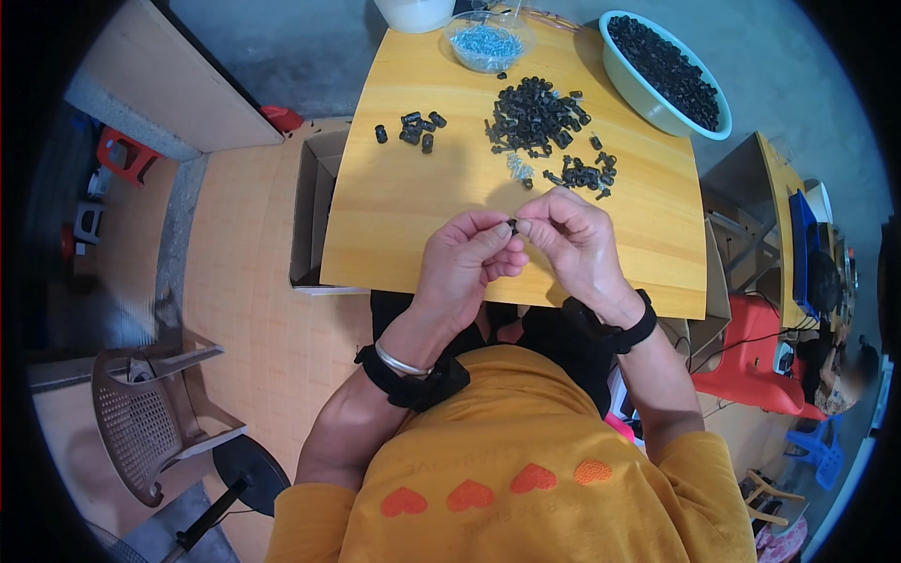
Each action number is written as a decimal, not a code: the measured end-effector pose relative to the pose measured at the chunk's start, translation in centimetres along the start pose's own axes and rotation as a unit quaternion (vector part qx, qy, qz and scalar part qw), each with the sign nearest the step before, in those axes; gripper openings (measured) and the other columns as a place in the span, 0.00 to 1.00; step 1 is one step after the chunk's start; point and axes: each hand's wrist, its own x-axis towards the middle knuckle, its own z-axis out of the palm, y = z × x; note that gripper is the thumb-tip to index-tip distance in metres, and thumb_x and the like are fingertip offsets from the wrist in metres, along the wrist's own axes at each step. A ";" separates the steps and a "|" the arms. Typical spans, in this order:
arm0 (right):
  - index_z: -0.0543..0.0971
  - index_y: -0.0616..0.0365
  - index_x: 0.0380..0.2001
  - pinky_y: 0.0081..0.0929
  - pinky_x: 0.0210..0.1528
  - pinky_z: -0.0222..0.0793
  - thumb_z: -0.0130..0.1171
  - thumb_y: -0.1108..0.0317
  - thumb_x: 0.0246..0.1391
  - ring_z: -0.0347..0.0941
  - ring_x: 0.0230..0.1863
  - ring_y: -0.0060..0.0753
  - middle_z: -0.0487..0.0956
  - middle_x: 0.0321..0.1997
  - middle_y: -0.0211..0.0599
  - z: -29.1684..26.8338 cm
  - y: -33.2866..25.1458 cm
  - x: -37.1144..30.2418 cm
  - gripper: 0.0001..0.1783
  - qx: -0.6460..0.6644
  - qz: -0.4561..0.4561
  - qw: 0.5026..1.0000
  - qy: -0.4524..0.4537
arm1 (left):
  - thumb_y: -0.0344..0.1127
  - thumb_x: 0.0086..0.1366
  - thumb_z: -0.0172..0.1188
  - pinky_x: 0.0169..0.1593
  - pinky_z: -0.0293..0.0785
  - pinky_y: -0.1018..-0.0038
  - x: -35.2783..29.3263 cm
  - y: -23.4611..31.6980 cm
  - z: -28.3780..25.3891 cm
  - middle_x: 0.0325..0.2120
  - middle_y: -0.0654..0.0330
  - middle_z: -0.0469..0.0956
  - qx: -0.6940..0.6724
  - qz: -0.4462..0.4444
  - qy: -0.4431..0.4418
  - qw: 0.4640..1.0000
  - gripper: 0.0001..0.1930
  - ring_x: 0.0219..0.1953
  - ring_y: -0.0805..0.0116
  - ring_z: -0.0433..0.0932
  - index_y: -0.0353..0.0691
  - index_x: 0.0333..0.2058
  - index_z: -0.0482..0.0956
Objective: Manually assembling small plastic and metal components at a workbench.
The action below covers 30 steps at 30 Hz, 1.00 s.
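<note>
Close to the table's near edge, my left hand (462,263) and my right hand (578,246) meet fingertip to fingertip. Both are closed in a pinch on a small black part (512,226), mostly covered by the thumbs and fingers. Beyond them lies a heap of black plastic parts (535,114), with a smaller cluster of black parts with screws (587,174) nearer my right hand. A few loose silver screws (518,167) lie beside the heap. To the left, several black cylindrical pieces (413,129) sit apart on the wooden table (394,216).
At the back stands a clear bowl of bluish screws (485,45), beside a white container (413,13). A pale green basin (615,66) full of black parts rests at the back right corner. An open cardboard box (308,216) adjoins the table's left side; a red chair (751,357) is at right.
</note>
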 end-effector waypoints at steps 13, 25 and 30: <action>0.73 0.65 0.40 0.21 0.35 0.68 0.52 0.83 0.46 0.70 0.35 0.32 0.69 0.35 0.42 2.4 0.5 -2.6 0.15 -0.039 -0.080 0.993 0.078 | 0.29 0.60 0.52 0.27 0.75 0.83 0.4 -1.4 0.9 0.26 0.60 0.75 -0.007 0.029 0.057 0.998 0.05 0.24 0.77 0.74 0.35 0.35 0.71; 0.72 0.64 0.41 0.23 0.33 0.70 0.53 0.83 0.44 0.73 0.32 0.34 0.71 0.36 0.42 2.3 0.6 -2.4 0.17 -0.090 -0.105 0.986 0.094 | 0.29 0.60 0.52 0.30 0.74 0.80 0.0 -0.5 1.2 0.27 0.59 0.76 0.020 0.013 0.044 0.999 0.05 0.27 0.75 0.76 0.35 0.34 0.71; 0.72 0.64 0.40 0.22 0.30 0.69 0.53 0.83 0.44 0.71 0.30 0.31 0.71 0.35 0.42 2.9 1.2 -2.5 0.16 -0.125 -0.105 0.979 0.121 | 0.28 0.59 0.52 0.29 0.74 0.82 0.0 -0.9 1.7 0.26 0.57 0.76 -0.003 0.025 0.050 0.998 0.04 0.26 0.74 0.76 0.34 0.32 0.71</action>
